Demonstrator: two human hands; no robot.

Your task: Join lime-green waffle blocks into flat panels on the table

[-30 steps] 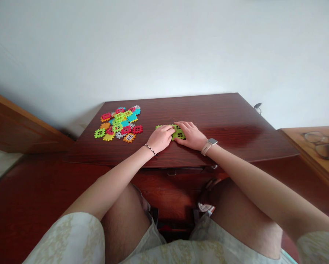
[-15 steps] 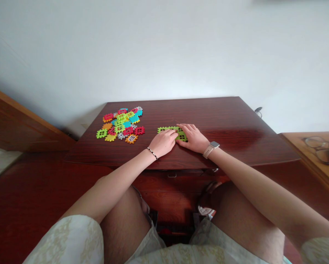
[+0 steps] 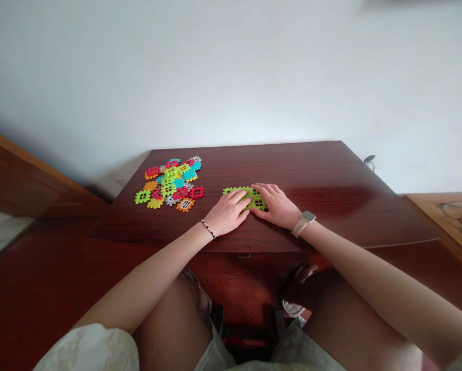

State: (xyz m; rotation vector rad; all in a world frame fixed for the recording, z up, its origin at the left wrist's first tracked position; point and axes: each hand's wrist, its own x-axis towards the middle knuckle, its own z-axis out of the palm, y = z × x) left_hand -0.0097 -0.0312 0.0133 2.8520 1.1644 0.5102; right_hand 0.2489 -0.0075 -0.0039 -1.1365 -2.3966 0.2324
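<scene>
- The green panels (image 3: 254,200) are shown lying flat on the bench (image 3: 292,165), beneath the fingers of the two hands and in the gap between them, with window openings exposed beside the right hand
- The left hand (image 3: 226,212) is partly closed: its fingers are laid over the panels from above, its thumb is drawn in toward their near edge, and the left part is held thus
- The right hand (image 3: 280,206) is curved and moderately open; the right end of the panels is held across its width, with fingers toward the far edge and thumb toward the near edge
- The step in hand is judged to be the lining up and pressing of toothed edges; any seam is largely covered by the left fingers, and whether the teeth are fully seated cannot be told
- For a clean fit, pressure is best applied straight down by both hands together, so that neither end is lifted
- The far and near edges should be brought level by the right hand while the left part is steadied, since a skewed edge would probably jam the teeth
- A pile of coloured pieces (image 3: 169,189) is seen to the left of the left hand, well apart from it, so that elbow room is left for pressing
</scene>
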